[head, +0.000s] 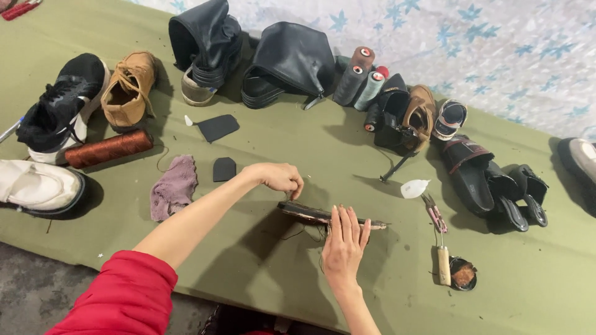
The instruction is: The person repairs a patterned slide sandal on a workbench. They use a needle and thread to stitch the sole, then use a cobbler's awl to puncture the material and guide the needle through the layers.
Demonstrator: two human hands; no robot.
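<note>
Near the middle of the green mat [261, 267]: sole [323, 215] on edge. Left hand [280, 177] pinched shut above its left end, right hand [343, 243] pressing open-fingered. Best kept steady, pulled gently.

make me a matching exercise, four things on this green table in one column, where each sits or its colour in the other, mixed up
Things:
1. thread spool
2. cloth
3. flat shoe sole
4. black sneaker

Descriptions:
A. pinkish purple, crumpled, left of a small black patch
B. far left, next to a tan lace-up shoe
C. copper brown, lying on its side
D. on edge between the left hand and right hand

Pairs: 1-C, 2-A, 3-D, 4-B
</note>
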